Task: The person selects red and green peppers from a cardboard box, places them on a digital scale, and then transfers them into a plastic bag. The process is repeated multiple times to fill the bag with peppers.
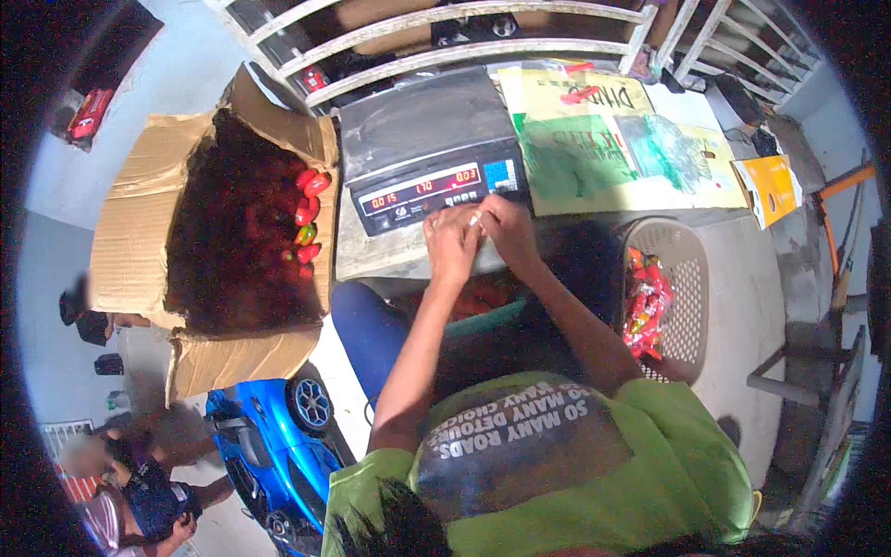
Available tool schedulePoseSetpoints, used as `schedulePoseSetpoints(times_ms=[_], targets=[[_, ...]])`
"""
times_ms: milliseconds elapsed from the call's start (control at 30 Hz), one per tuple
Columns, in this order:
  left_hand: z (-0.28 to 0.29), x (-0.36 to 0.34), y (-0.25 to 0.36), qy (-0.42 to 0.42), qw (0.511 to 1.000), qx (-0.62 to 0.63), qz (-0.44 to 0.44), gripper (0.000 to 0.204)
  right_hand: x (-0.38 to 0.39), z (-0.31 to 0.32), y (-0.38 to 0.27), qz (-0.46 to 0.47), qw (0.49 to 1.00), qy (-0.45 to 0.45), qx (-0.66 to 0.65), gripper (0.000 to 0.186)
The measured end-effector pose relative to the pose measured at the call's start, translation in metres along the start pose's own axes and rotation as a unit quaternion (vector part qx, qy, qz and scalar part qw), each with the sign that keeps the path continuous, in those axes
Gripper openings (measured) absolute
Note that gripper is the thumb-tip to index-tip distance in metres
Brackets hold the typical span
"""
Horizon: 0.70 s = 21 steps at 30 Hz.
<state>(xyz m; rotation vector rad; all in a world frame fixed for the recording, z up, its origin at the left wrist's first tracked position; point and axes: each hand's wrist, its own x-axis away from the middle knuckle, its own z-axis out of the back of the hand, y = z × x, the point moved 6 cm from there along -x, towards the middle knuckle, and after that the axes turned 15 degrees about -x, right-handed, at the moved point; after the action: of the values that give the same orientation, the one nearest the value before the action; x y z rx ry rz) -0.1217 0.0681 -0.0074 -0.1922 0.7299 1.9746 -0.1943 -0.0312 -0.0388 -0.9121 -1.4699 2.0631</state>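
Flanking hands [451, 243] and scale [408, 193]: cardboard box [137, 227] left, basket [685, 302] right.

A glossy blue toy car [269, 446] with a grey-spoked black wheel [314, 405] sits at lower left near a person in dark clothing [156, 501], while a white-painted barred railing [640, 39] spans the top, a shiny red packet [90, 115] shows at upper left, and a straight orange bar [848, 182] slants at right.
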Motion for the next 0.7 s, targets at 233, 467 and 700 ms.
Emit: schedulePoseSetpoints(times_ms=[233, 467, 700], targets=[[0.023, -0.002, 0.011, 0.002, 0.988, 0.151, 0.030, 0.020, 0.002, 0.016, -0.029, -0.004, 0.991, 0.017, -0.133, 0.014], [0.047, 0.009, 0.018, -0.028, 0.987, 0.134, 0.081, 0.018, 0.001, 0.009, -0.036, -0.060, 0.971, -0.028, -0.231, 0.017], [0.042, 0.012, 0.017, -0.056, 0.998, 0.014, -0.026, 0.015, 0.014, -0.002, -0.021, 0.028, 0.990, -0.125, -0.051, 0.015]])
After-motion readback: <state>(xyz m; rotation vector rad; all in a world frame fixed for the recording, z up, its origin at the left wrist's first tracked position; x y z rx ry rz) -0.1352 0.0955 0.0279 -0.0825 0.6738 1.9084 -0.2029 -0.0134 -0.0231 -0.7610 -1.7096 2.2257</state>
